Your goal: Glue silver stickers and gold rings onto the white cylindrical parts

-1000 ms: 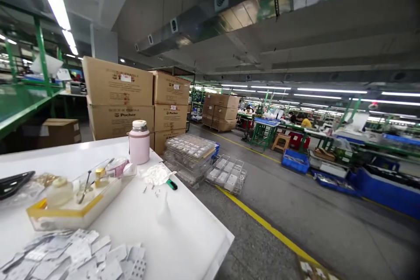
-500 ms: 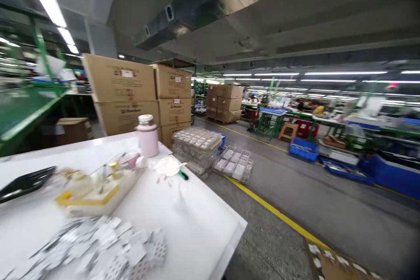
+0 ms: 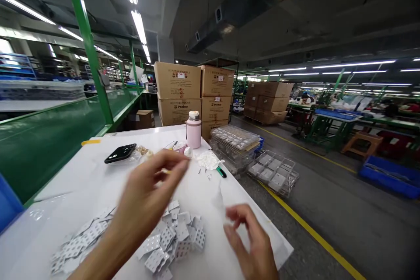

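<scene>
My left hand (image 3: 149, 188) is curled, its hold I cannot tell; my right hand (image 3: 252, 240) is half-open. Between, plates (image 3: 182, 229) lie on the table (image 3: 82, 170); boxes (image 3: 179, 85) ahead.

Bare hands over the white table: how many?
2: the bare left hand above scattered pale-grey perforated flat pieces; the bare right hand near the white pointed-tip bottle. Both are blurred.

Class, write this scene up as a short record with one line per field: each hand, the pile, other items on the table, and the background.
Left hand: blurred, raised over the white table; grip unclear
Right hand: fingers parted, near the white pointed bottle
Pile: small pale plates, some dotted
Other items: pink bottle, green-handled tool
Background: stacked cardboard boxes
</scene>
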{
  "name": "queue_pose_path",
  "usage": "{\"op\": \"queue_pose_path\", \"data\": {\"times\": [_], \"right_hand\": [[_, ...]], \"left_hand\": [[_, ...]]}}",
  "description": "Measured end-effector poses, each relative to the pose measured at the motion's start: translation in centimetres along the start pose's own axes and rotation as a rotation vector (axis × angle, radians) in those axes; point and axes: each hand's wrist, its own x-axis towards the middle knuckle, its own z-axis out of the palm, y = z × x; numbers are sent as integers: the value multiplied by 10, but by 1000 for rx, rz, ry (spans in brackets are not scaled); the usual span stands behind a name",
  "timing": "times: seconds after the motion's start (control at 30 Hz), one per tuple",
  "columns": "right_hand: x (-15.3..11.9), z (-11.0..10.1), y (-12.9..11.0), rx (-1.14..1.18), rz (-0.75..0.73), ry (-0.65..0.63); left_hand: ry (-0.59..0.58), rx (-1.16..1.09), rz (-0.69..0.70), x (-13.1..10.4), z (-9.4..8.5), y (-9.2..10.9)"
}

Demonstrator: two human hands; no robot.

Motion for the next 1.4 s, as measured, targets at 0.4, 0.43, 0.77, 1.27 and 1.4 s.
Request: {"op": "queue_pose_path", "data": {"times": [0.4, 0.43, 0.77, 1.27, 1.4], "right_hand": [[90, 9, 41, -127, -56, -208], [91, 6, 42, -112, -55, -214], [126, -49, 57, -213, 15, -352], [144, -52, 37, -665, -70, -421], [140, -52, 38, -665, -105, -421]], "left_hand": [[-423, 242, 9, 124, 152, -95], [-415, 224, -11, 127, 153, -97], [-290, -82, -210, 132, 124, -107], [-635, 152, -70, 86, 93, -57], [-662, 239, -39, 82, 91, -54]]}}
